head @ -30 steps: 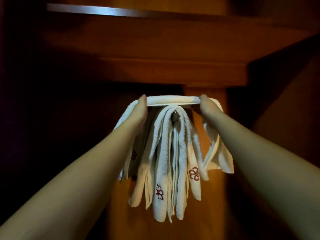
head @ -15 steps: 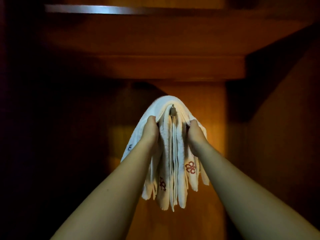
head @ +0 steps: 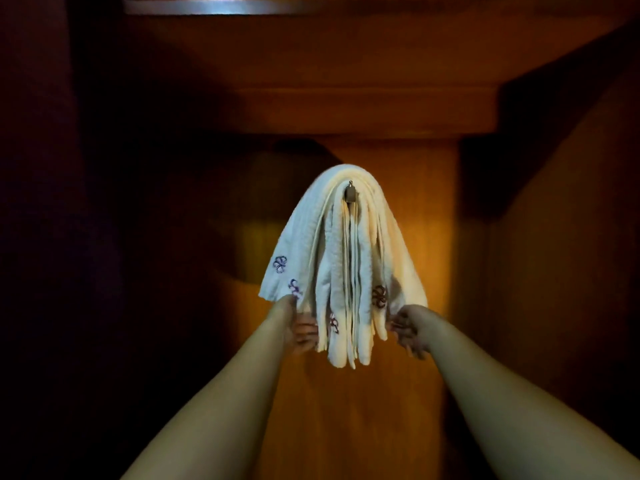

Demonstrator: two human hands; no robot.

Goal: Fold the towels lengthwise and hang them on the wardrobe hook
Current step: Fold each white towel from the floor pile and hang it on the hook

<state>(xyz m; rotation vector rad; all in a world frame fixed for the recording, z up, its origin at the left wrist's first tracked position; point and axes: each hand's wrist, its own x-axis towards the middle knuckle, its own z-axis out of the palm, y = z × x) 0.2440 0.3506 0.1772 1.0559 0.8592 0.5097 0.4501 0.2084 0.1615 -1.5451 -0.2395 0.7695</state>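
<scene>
The towels (head: pixel 341 258) hang in a thick white bundle over the wardrobe hook (head: pixel 350 195), whose small metal tip shows just under the top fold. The outermost towel lies over the others like a cover, and its two ends fall on the left and right of the narrower folded strips. Small embroidered flowers (head: pixel 280 264) are visible near the lower edges.

The left hand (head: pixel 300 329) is at the lower left end of the outer towel. Its fingers (head: pixel 304 336) are curled, but it is too dark to tell if they pinch the cloth or only touch it. The right hand (head: pixel 410 329) is beside the lower right end, its fingers loosely bent and apparently holding nothing.

The step seems to be the final straightening. To do it well, both ends should be drawn down gently and equally, so the bundle does not slide off the hook to one side.

Behind is the wooden wardrobe wall (head: pixel 415 393), with a shelf (head: pixel 346 109) above.
</scene>
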